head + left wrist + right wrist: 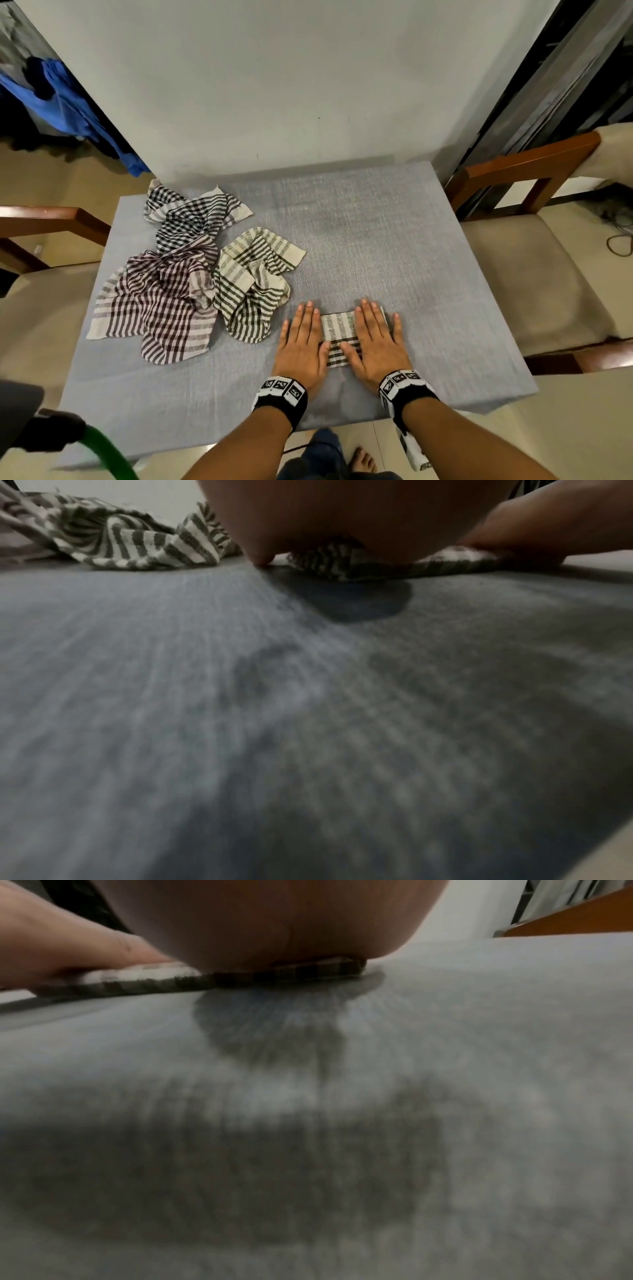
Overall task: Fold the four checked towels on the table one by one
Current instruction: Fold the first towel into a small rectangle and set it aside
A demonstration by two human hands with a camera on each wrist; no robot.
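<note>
Pressing both palms flat on a small folded towel (339,337) at the lower centre of the head view, a person smooths what looks like the first of four checked towels into a compact rectangle on the grey-covered table (428,260). The left hand (301,346) lies on the rectangle's left edge and the right hand (376,342) on its right edge, fingers straight and spread, pinching nothing; only a strip of striped cloth shows between them. The wrist views, low and blurred, confirm the heels of both hands bearing down on a thin stack of layers. Three towels remain unfolded in a rumpled heap at the left of the frame: a black-checked towel (191,212) toward the upper left, a maroon-checked towel (161,305) below it, and a green-striped towel (253,281) nearest the hands, just beside the left fingertips but seemingly not touching them. Judged from this, roughly a quarter of the job is done or nearly so: the first fold appears to need only a final flattening, while three towels are not yet begun.
</note>
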